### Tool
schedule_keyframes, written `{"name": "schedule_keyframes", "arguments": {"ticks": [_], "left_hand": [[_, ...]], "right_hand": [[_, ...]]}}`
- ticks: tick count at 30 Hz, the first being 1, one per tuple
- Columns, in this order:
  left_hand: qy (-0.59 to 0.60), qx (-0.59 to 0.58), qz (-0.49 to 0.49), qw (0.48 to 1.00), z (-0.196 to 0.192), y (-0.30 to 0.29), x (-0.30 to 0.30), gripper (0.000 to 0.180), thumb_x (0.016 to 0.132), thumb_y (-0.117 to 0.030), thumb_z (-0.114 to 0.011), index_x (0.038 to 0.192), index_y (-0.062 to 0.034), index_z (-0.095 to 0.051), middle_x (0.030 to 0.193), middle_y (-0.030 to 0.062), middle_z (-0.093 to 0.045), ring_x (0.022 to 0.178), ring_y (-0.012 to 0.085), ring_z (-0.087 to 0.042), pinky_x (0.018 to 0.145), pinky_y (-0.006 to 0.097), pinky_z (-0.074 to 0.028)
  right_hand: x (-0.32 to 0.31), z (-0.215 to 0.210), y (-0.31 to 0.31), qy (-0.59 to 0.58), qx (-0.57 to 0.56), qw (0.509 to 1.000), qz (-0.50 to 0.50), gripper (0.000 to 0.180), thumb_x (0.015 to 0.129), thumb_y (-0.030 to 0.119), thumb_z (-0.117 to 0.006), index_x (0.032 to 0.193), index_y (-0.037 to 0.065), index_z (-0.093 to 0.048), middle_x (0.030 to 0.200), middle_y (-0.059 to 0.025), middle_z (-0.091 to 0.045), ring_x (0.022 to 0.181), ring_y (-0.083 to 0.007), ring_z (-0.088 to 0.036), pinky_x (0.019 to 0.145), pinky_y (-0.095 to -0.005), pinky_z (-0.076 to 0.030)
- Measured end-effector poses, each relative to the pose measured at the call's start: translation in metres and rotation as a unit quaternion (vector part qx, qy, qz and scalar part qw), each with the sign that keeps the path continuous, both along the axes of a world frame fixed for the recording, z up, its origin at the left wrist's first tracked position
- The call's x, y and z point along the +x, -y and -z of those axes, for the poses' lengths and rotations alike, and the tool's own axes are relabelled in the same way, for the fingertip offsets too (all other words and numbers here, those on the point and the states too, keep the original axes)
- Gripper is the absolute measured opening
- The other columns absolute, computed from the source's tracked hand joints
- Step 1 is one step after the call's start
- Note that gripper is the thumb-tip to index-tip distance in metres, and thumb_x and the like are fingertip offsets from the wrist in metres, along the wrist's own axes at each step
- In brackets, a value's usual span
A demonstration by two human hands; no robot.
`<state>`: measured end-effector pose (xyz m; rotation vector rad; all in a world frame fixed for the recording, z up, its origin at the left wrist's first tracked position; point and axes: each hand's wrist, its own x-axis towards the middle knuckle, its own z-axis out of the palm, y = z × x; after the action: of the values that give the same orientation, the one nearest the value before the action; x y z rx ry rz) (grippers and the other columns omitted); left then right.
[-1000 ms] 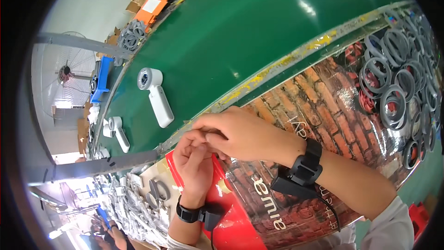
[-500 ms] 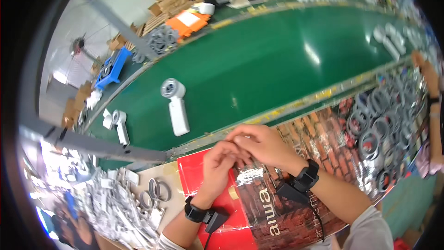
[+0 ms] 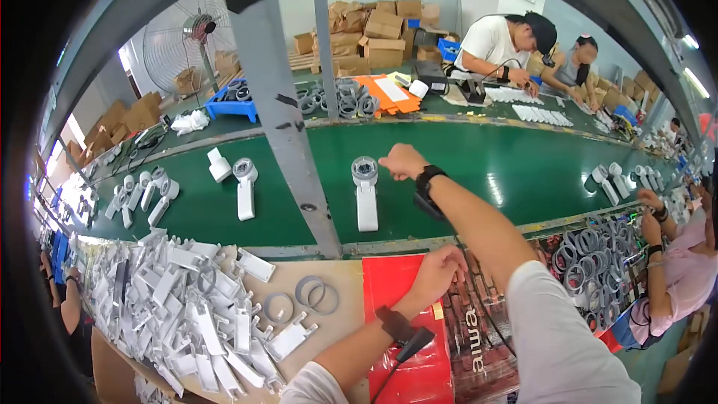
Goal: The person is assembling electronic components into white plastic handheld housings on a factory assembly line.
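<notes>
Right hand [image 3: 402, 161], curled and holding nothing, hovers beside the white part [image 3: 366, 193]; left hand [image 3: 441, 269] loosely curled on red sheet [image 3: 396, 292].

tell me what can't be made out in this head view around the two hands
- Right hand: its fingers curl away from the camera over the green belt, so whether it holds anything is hidden.
- Left hand: fingertips rest at the edge of the red sheet; anything under them is covered.
- White assembled part beside the right hand: its round head is too small for detail.
- Grey post hides part of the belt.
</notes>
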<state>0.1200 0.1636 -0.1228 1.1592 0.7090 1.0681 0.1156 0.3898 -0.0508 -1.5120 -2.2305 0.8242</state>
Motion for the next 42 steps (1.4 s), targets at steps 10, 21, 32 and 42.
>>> {"name": "schedule_keyframes", "arguments": {"ticks": [10,21,32,42], "left_hand": [[-0.066,0.026,-0.093,0.993,-0.007,0.004,-0.003,0.018,0.084,0.004,-0.040,0.086,0.0029,-0.058,0.068,0.0073,-0.060,0.057,0.0131,-0.058,0.051,0.026,-0.046],[-0.069,0.094,-0.137,0.984,-0.006,0.004,0.002,0.014,0.090,-0.003,-0.046,0.088,0.0039,-0.058,0.068,0.0074,-0.061,0.056,0.0131,-0.057,0.052,0.027,-0.046],[-0.048,0.060,-0.111,0.991,-0.019,0.001,0.008,0.014,0.085,0.001,-0.046,0.080,0.0041,-0.059,0.063,0.0071,-0.060,0.056,0.0124,-0.057,0.049,0.026,-0.043],[-0.308,0.404,0.179,0.842,-0.151,0.084,-0.015,0.011,0.082,-0.008,-0.057,0.090,-0.0035,-0.062,0.079,0.0124,-0.065,0.073,0.0343,-0.062,0.067,0.038,-0.050]], "right_hand": [[-0.058,0.009,-0.003,0.010,-0.025,0.999,0.025,0.011,0.072,0.007,-0.061,0.069,-0.003,-0.065,0.064,-0.0127,-0.065,0.052,-0.0210,-0.064,0.052,-0.0311,-0.053],[-0.064,-0.001,0.003,0.028,-0.043,0.998,0.029,0.011,0.075,0.006,-0.060,0.078,-0.003,-0.067,0.068,-0.0130,-0.067,0.056,-0.0206,-0.067,0.059,-0.0320,-0.054],[-0.053,0.036,-0.017,-0.031,0.001,0.999,-0.027,0.014,0.070,0.003,-0.060,0.081,0.000,-0.068,0.079,-0.0170,-0.068,0.067,-0.0256,-0.069,0.061,-0.0333,-0.058],[0.082,-0.131,0.164,-0.397,-0.069,0.914,-0.041,0.028,0.093,0.009,-0.045,0.117,0.000,-0.057,0.103,-0.0057,-0.063,0.088,-0.0121,-0.062,0.078,-0.0264,-0.051]]}}
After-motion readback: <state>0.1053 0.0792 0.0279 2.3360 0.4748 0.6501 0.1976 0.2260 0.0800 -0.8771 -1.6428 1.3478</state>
